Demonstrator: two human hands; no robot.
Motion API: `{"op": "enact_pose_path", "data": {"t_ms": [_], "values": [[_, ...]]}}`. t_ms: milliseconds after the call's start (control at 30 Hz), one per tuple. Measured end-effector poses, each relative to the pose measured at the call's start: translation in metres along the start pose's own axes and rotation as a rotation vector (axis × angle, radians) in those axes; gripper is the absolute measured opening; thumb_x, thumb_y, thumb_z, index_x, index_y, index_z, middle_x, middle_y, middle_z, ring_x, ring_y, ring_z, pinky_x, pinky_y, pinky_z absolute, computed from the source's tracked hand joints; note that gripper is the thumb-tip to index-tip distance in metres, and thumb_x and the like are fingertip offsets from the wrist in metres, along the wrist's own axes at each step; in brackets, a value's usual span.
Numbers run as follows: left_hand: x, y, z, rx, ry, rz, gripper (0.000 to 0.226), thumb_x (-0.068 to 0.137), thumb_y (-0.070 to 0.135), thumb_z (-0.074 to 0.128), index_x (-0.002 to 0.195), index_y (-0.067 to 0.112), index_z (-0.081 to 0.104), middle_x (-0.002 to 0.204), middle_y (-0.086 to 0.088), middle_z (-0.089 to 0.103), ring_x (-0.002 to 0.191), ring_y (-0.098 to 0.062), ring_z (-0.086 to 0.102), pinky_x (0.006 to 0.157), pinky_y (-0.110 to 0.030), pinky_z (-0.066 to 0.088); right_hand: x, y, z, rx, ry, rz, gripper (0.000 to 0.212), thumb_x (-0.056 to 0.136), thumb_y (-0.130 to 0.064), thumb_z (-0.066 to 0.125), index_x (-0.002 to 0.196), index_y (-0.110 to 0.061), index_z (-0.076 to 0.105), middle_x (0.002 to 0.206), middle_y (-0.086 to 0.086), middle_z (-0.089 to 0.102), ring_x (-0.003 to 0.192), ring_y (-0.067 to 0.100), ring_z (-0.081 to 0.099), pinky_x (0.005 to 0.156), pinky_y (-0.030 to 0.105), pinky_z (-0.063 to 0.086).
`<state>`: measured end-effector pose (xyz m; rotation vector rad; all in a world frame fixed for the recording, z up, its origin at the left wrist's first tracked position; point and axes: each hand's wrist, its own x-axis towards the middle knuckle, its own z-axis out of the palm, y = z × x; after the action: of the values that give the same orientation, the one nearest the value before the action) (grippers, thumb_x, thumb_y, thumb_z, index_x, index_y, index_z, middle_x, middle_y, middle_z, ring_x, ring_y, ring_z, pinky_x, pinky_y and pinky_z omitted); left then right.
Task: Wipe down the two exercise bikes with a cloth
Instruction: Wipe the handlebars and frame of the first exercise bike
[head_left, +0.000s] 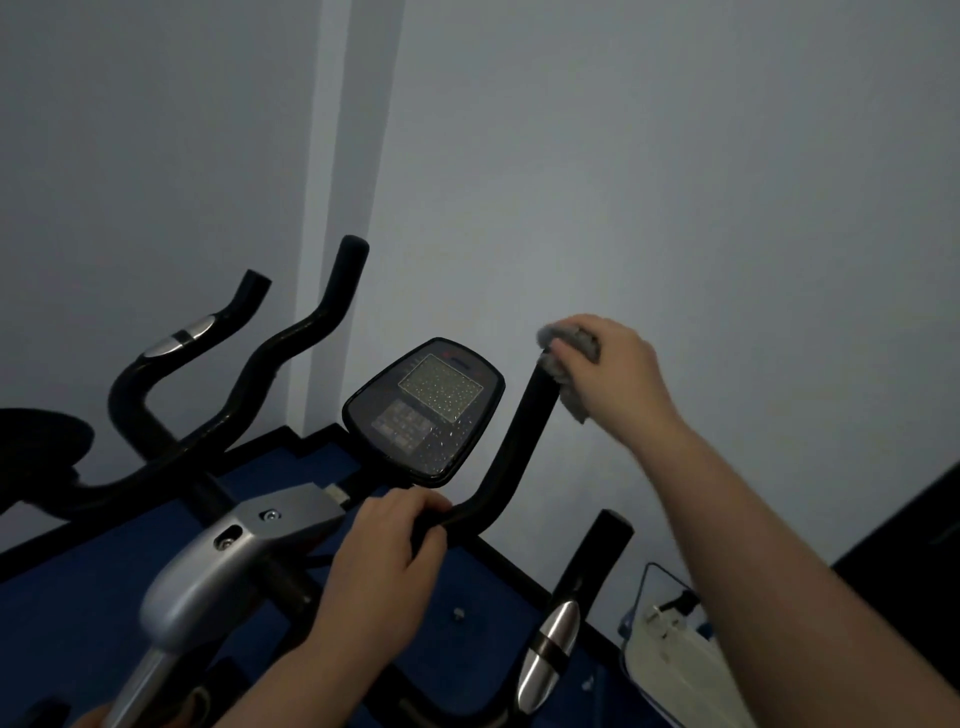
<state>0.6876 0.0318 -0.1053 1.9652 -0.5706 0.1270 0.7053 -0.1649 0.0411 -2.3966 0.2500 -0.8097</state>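
1. Left hand curled around the lower bend of the near bike's black handlebar, fingers wrapped over the tube, wrist angled up from the bottom edge.
2. Right hand clenched on a crumpled grey cloth, pressed onto that handlebar's upper tip; forearm stretched diagonally from lower right.
3. Rounded console between both hands, dark glossy face speckled with droplets.
4. Second bike's curved black handlebars beyond, at left, against the pale wall.
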Motion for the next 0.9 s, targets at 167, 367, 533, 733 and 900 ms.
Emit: {"op": "enact_pose_path", "data": {"t_ms": [167, 367, 533, 733, 900], "values": [[0.001, 0.001, 0.001, -0.005, 0.007, 0.004, 0.02, 0.09, 0.023, 0.057, 0.099, 0.041, 0.056, 0.092, 0.026, 0.052, 0.098, 0.001, 0.047, 0.073, -0.01, 0.035, -0.009, 0.02, -0.021, -0.014, 0.075, 0.156, 0.007, 0.085, -0.023, 0.065, 0.084, -0.027, 0.071, 0.076, -0.006, 0.068, 0.076, 0.012, 0.065, 0.064, 0.02, 0.044], [0.003, 0.0, 0.003, 0.018, 0.022, 0.001, 0.018, 0.09, 0.023, 0.057, 0.102, 0.036, 0.059, 0.093, 0.023, 0.054, 0.097, 0.0, 0.046, 0.074, -0.014, 0.034, -0.057, 0.007, 0.057, 0.215, 0.42, 0.316, 0.024, 0.097, -0.021, 0.052, 0.114, -0.012, 0.066, 0.09, -0.004, 0.065, 0.077, 0.007, 0.06, 0.077, 0.015, 0.051], [0.005, 0.0, 0.004, 0.049, 0.021, 0.014, 0.016, 0.089, 0.023, 0.057, 0.1, 0.035, 0.059, 0.093, 0.022, 0.055, 0.096, -0.001, 0.046, 0.076, -0.02, 0.034, -0.069, 0.017, 0.049, 0.12, 0.394, 0.144, 0.034, 0.091, -0.011, 0.059, 0.125, -0.012, 0.061, 0.108, 0.004, 0.063, 0.099, 0.016, 0.06, 0.087, 0.02, 0.047], [0.003, -0.003, 0.002, 0.041, 0.0, 0.02, 0.017, 0.091, 0.023, 0.056, 0.104, 0.032, 0.06, 0.097, 0.02, 0.056, 0.099, -0.003, 0.046, 0.076, -0.018, 0.033, -0.061, 0.01, 0.057, -0.452, 0.128, -0.258, 0.032, 0.086, -0.002, 0.061, 0.116, -0.012, 0.063, 0.119, 0.009, 0.052, 0.102, 0.026, 0.05, 0.074, 0.03, 0.052], [0.002, -0.003, 0.002, 0.027, 0.009, 0.044, 0.02, 0.091, 0.022, 0.056, 0.108, 0.032, 0.059, 0.096, 0.023, 0.053, 0.098, 0.001, 0.043, 0.076, -0.009, 0.033, -0.041, -0.001, 0.045, -0.43, 0.11, -0.33, 0.019, 0.084, -0.011, 0.065, 0.103, -0.013, 0.066, 0.108, 0.007, 0.055, 0.095, 0.025, 0.051, 0.067, 0.031, 0.048]]}}
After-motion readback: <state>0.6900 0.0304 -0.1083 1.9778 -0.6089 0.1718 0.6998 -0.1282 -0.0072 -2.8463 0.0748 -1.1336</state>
